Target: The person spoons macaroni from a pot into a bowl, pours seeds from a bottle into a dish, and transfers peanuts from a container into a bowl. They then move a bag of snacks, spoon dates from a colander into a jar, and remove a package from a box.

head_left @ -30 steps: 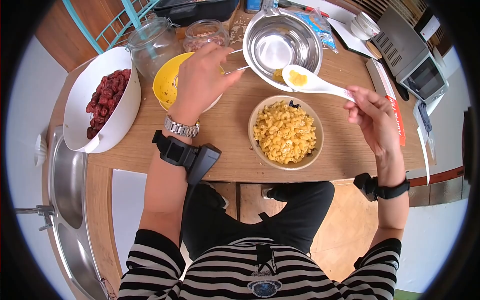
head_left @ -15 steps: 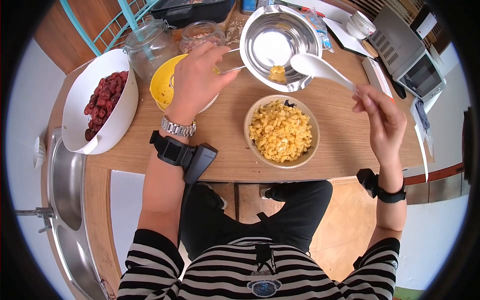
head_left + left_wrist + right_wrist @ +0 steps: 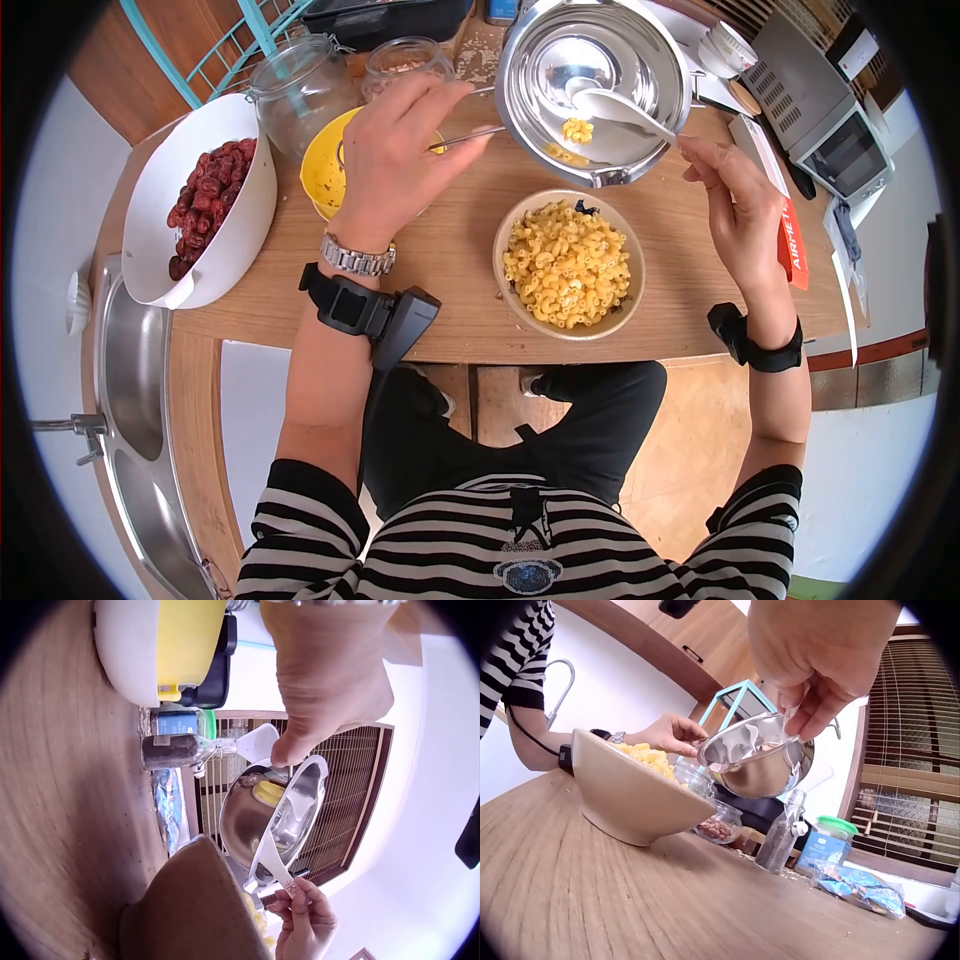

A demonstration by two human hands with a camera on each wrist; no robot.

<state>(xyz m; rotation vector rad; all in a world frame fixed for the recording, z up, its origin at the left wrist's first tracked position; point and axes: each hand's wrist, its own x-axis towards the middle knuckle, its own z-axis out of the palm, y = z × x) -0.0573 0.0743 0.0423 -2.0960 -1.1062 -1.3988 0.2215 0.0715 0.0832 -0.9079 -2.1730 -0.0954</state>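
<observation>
My left hand (image 3: 400, 165) grips the wire handle of a shiny steel bowl (image 3: 655, 85) and holds it up, tilted, over the table. A few macaroni pieces (image 3: 577, 130) lie low inside it. Between thumb and fingers, my right hand (image 3: 740, 205) pinches the handle of a white spoon (image 3: 622, 108), whose head is inside the steel bowl. Closer to me, a beige bowl (image 3: 501, 268) heaped with cooked macaroni (image 3: 565, 265) stands on the table. In the right wrist view the steel bowl (image 3: 761, 776) hangs beyond the beige bowl, clear of the tabletop.
Left on the table are a white pot (image 3: 150, 230) of dark red dates, a yellow strainer (image 3: 322, 170) and glass jars (image 3: 300, 90). A stoppered bottle (image 3: 776, 840) and a blue packet (image 3: 862, 889) stand behind. A microwave (image 3: 840, 130) is far right, a sink (image 3: 140, 380) left.
The steel bowl has moved right and tips more toward me. The spoon, earlier holding macaroni above its rim, now reaches into the bowl; my right hand has shifted left. Loose macaroni shows inside.
</observation>
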